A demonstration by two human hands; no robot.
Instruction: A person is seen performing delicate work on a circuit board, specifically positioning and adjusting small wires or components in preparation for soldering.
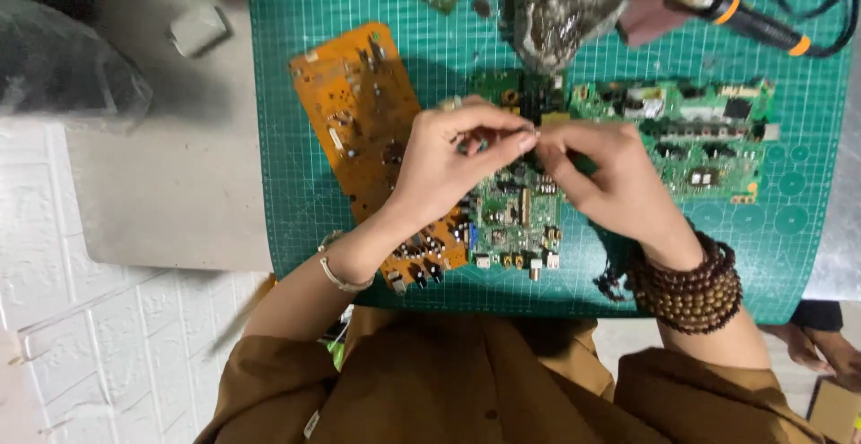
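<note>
The green cutting mat (296, 139) covers most of the grey table (161, 193), and all the boards lie on it. The orange circuit board (359, 112) lies at the left, tilted, with its long axis going from the far left toward the near right. A long green circuit board (691, 130) lies at the right, its long axis across the view. Between them is a smaller green circuit board (516, 220), directly under the hands, its long axis pointing away from the person and its row of connectors on the near edge.

Both hands meet just above this middle board. The left hand (444, 170) has thumb and forefinger closed narrow, and the right hand (610, 179) the same, the fingertips nearly touching. They seem to pinch one small part between them (it is too small to tell what it is, or which way it points).

For such fine work I judge it is better to rest the wrists on the mat, keep the pinch light, and hold the part straight above the board.

The soldering iron (735, 9) with orange rings lies at the far right, well apart from both hands, beside a lump of grey material (565, 4).
</note>
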